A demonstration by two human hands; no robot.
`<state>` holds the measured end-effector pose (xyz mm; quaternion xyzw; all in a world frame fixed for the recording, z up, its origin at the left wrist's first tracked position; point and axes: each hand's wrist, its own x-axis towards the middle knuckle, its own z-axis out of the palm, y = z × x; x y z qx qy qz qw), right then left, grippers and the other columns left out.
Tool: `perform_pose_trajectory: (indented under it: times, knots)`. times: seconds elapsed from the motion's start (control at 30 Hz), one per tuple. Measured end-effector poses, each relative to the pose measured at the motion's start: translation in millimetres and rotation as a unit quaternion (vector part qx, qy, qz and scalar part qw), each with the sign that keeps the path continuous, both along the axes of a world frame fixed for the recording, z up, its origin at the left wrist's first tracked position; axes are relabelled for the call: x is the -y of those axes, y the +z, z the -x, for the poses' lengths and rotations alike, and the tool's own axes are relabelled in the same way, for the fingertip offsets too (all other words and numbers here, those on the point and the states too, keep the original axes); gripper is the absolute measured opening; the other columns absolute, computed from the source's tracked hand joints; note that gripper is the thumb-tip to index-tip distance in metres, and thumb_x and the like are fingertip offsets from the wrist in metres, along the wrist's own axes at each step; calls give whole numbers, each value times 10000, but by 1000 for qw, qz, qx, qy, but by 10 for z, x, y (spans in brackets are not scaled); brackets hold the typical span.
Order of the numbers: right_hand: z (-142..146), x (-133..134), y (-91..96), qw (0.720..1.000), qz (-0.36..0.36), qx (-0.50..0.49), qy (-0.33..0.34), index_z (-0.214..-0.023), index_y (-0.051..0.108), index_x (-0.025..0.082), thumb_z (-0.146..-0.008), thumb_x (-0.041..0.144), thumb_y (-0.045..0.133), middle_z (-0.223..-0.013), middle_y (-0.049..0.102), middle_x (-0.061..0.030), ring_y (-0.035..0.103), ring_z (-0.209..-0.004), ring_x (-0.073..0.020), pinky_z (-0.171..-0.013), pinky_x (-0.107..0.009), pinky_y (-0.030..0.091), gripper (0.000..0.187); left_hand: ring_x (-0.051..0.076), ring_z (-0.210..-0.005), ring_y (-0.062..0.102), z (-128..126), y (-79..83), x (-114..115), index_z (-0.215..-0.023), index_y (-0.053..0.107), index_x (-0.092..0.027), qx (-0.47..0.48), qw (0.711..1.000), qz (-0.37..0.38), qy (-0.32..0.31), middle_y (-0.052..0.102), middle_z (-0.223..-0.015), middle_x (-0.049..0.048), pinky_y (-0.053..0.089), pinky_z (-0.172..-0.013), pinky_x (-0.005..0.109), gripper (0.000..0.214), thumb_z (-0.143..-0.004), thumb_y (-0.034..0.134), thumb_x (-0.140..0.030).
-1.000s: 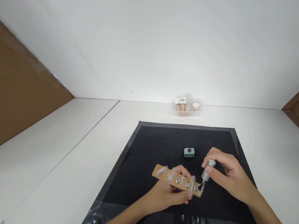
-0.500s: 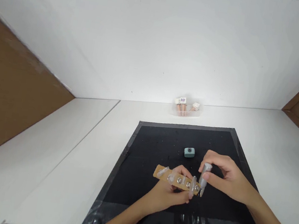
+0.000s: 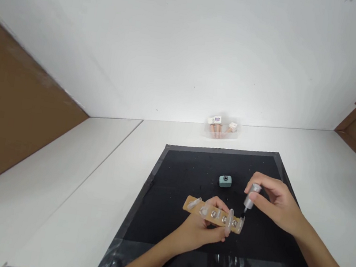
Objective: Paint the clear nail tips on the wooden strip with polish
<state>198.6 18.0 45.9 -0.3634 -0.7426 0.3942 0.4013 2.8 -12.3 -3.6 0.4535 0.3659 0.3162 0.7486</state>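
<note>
My left hand [image 3: 200, 231] grips a tan nail tip display stand [image 3: 209, 212] from below. The strip bears round silver studs and several clear false nails standing up along it. Pinched between the thumb and fingers of my right hand [image 3: 276, 202] is a nail polish brush [image 3: 252, 196] with a silver cap handle. Its dark bristles point down at the clear false nail [image 3: 240, 226] on the strip's right end, at or just above its tip. Behind the strip, an uncapped pale teal polish bottle [image 3: 224, 181] stands on the black mat [image 3: 186, 170].
At the back of the white table [image 3: 101, 175], a clear plastic tray [image 3: 227, 135] holds several pinkish pieces with white blocks on them. Brown boards [image 3: 16, 118] flank the table left and right, and a white wall rises behind.
My right hand has moved up and slightly right with the brush, bringing the bristles to the upper end of the rightmost nail. My left hand and the strip have barely moved.
</note>
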Motion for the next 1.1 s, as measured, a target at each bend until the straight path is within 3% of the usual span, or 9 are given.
perform_pose_trajectory:
  times: [0.17, 0.53, 0.7, 0.9, 1.1]
  knots:
    - [43, 44, 20, 998, -6, -1, 60, -736, 567, 185, -858, 262, 523, -655, 537, -3, 481, -598, -124, -553, -261, 409, 151, 51, -525, 536, -9, 6, -7, -784, 469, -169, -2, 1000, -4, 4, 580, -622, -47, 474, -533, 184, 387, -600, 765, -337]
    - [3, -22, 6, 999, -11, 48, 2, -687, 538, 187, -826, 189, 525, -645, 532, 3, 504, -588, -126, -555, -260, 409, 140, 66, -533, 546, 4, -8, -12, -786, 464, -176, -12, 1000, -2, 2, 580, -617, -47, 476, -540, 199, 391, -599, 766, -338]
    - [-14, -3, 8, 1000, 4, 11, 3, -716, 544, 186, -863, 249, 515, -657, 531, -1, 491, -586, -122, -540, -254, 393, 163, 60, -529, 536, 11, 2, -9, -778, 464, -173, -8, 1000, -2, 8, 572, -614, -50, 483, -542, 204, 394, -597, 767, -348]
    - [43, 34, 34, 998, 2, -2, 62, -747, 559, 189, -868, 288, 521, -658, 544, 0, 467, -593, -119, -550, -251, 395, 161, 64, -535, 546, 17, 6, -7, -788, 467, -171, 0, 1000, -7, 11, 588, -614, -43, 482, -544, 202, 389, -606, 763, -344]
    - [8, -16, 24, 999, 5, 38, 16, -724, 557, 192, -854, 225, 518, -671, 571, -8, 500, -600, -126, -555, -257, 406, 140, 67, -538, 545, 11, -1, -17, -786, 469, -174, 0, 1000, 0, 13, 581, -611, -47, 487, -540, 202, 385, -603, 767, -337]
